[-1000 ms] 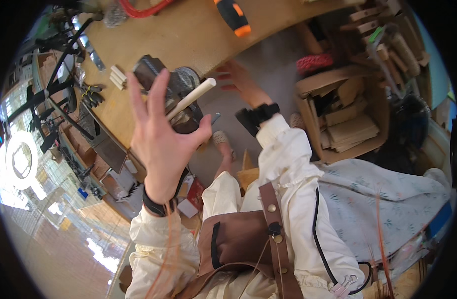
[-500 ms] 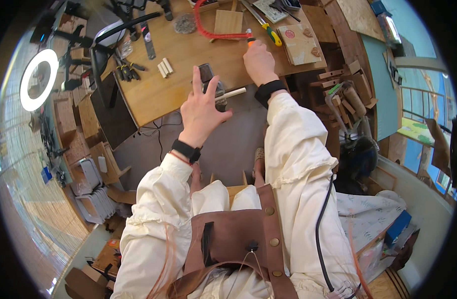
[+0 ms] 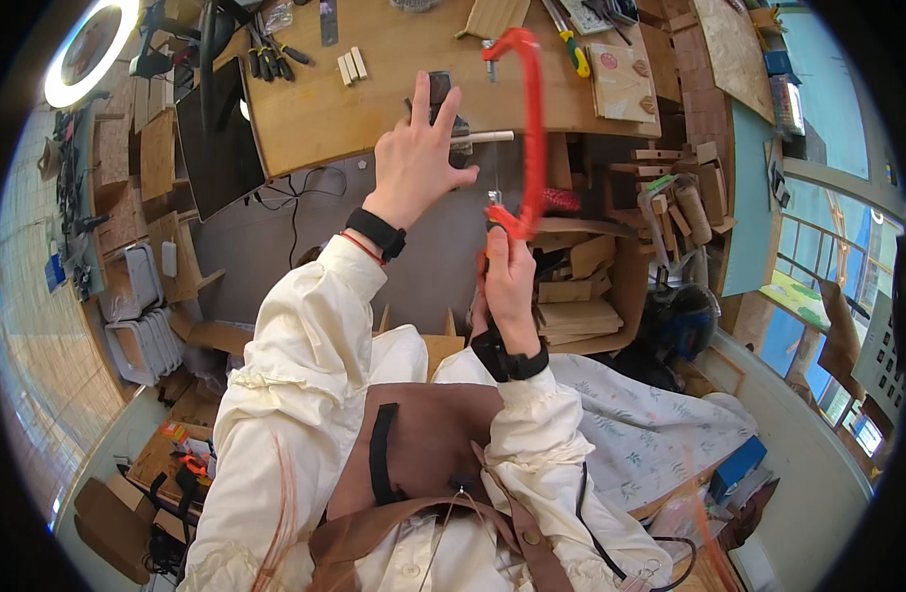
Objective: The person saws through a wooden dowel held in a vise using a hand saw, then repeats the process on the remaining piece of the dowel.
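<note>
My right hand (image 3: 509, 286) grips the handle of a red-framed coping saw (image 3: 535, 128) in front of the table's near edge. The frame points away from me, bowed to the right, and its thin blade is barely visible just right of a pale wooden stick (image 3: 490, 136). That stick juts out to the right from a dark clamp-like vise (image 3: 439, 87) at the table edge, partly hidden by my left hand (image 3: 414, 163). The left fingers are spread over and beside the vise, with the thumb just below the stick.
On the wooden table (image 3: 305, 128) are short wood strips (image 3: 352, 66), pliers (image 3: 265, 57), a flat board (image 3: 497, 18), a yellow-green handled tool (image 3: 574, 54) and a wooden panel (image 3: 623, 84). Below right, a cardboard box (image 3: 626, 286) holds wood pieces. A ring light (image 3: 91, 49) stands left.
My right hand has drawn the saw from over the table back towards me, turning its frame to point away. My left hand stays spread at the vise. The whole view has shifted slightly.
</note>
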`<action>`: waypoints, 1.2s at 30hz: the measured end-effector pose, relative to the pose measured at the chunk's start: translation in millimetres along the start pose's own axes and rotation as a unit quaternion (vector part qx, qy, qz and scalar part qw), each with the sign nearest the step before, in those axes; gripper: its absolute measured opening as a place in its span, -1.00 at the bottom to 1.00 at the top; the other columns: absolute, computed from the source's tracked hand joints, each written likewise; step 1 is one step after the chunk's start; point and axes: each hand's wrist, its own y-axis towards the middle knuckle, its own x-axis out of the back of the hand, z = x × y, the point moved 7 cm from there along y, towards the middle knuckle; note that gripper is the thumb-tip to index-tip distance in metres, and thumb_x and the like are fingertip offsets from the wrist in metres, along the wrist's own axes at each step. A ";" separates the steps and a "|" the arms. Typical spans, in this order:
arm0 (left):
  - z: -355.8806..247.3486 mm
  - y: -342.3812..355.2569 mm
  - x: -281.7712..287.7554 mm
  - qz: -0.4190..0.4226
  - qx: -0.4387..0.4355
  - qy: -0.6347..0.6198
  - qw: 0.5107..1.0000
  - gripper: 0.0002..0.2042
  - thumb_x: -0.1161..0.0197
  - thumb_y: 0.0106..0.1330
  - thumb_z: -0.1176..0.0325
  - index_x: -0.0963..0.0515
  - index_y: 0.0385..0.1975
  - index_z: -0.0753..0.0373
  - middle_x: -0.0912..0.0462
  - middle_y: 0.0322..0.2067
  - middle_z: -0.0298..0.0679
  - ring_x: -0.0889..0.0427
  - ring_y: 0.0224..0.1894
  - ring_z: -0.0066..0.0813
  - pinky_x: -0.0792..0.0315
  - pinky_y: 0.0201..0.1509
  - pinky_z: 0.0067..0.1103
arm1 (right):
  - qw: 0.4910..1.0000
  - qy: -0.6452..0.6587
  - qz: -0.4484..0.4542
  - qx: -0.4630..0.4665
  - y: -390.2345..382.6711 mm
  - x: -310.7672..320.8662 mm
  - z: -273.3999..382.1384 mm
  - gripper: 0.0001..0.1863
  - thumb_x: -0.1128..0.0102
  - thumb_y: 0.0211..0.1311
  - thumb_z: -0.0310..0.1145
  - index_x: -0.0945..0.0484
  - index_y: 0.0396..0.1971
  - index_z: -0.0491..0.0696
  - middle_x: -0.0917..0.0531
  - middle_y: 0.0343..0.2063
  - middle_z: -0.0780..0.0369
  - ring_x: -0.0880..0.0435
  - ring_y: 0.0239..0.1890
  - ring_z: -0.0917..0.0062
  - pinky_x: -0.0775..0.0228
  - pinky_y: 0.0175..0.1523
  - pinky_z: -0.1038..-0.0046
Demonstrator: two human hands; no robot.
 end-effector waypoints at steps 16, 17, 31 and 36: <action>2.8 1.6 -2.0 0.004 -0.001 0.007 1.000 0.01 -0.57 -0.29 -0.01 -0.24 0.30 0.06 -0.17 0.34 0.10 -0.66 -0.33 -0.11 -0.57 -0.35 -0.39 | 0.998 -0.065 -0.003 0.024 23.8 -17.6 -7.1 -0.65 0.06 0.48 -0.13 -0.51 -0.09 -0.12 -0.42 -0.77 0.29 -0.40 -0.72 0.64 -0.21 -0.56 0.52; 3.8 1.5 -1.4 0.012 0.003 0.011 1.000 0.02 -0.57 -0.30 -0.01 -0.23 0.30 0.06 -0.15 0.35 0.11 -0.66 -0.32 -0.09 -0.57 -0.34 -0.37 | 0.998 -0.058 -0.002 0.021 23.7 -18.4 -7.5 -0.65 0.06 0.48 -0.13 -0.51 -0.10 -0.12 -0.42 -0.77 0.29 -0.40 -0.72 0.63 -0.21 -0.56 0.51; -32.0 15.0 93.2 0.021 -0.193 -0.237 0.952 0.22 -0.58 -0.23 -0.14 0.03 0.43 0.18 0.10 0.44 0.03 0.19 0.50 0.02 0.22 0.48 -0.13 | 0.995 -0.088 -0.011 -0.039 16.8 -14.4 -15.2 -0.64 0.04 0.46 -0.09 -0.52 -0.12 -0.10 -0.47 -0.72 0.22 -0.47 -0.68 0.54 -0.30 -0.51 0.45; -37.5 8.9 99.1 -0.030 -0.233 -0.245 0.941 0.21 -0.56 -0.22 -0.16 0.03 0.43 0.16 0.09 0.45 -0.02 0.19 0.50 0.02 0.24 0.47 -0.08 | 0.996 -0.078 -0.003 -0.051 9.7 -11.1 -11.5 -0.64 0.04 0.46 -0.08 -0.51 -0.12 -0.09 -0.49 -0.71 0.19 -0.49 -0.68 0.48 -0.31 -0.51 0.43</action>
